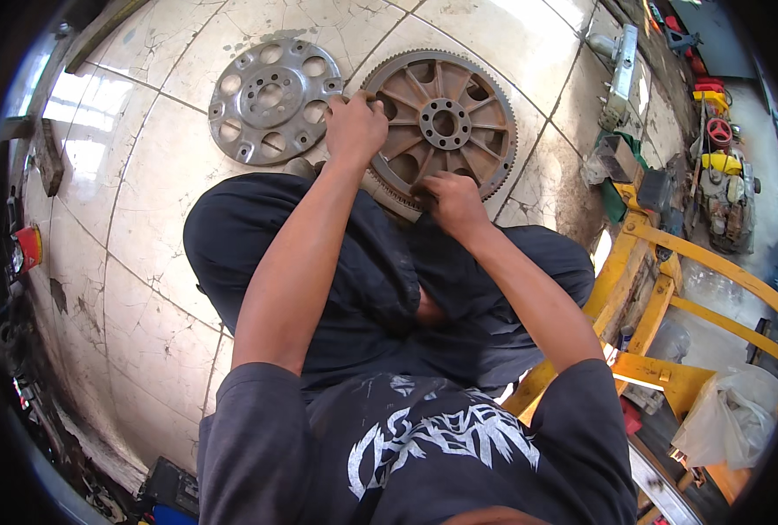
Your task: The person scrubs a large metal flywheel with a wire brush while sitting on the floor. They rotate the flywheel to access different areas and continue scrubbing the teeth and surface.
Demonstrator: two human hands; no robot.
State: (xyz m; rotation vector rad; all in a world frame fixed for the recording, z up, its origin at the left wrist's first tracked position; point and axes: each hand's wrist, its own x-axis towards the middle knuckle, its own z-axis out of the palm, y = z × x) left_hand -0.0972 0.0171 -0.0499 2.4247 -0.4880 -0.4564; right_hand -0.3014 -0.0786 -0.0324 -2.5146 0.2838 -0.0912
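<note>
A rusty spoked flywheel (492,131) with a toothed ring around its edge lies on the tiled floor in front of my legs. My left hand (356,129) is closed on its left rim with curled fingers. At the near rim, my right hand (453,201) is also closed, the fingers bent over the edge between spokes; their tips are partly hidden. Just left of the flywheel lies a flat grey steel disc (251,94) with round holes and a bolt circle in its centre. My left knuckles are close to the disc's right edge.
I sit on the tiles with both legs (258,236) folded close behind the flywheel. To the right stands a yellow metal frame (660,302) with a plastic bag (739,411) on it. Tools and machine parts (730,201) line the far right. A red object (28,249) is at the left.
</note>
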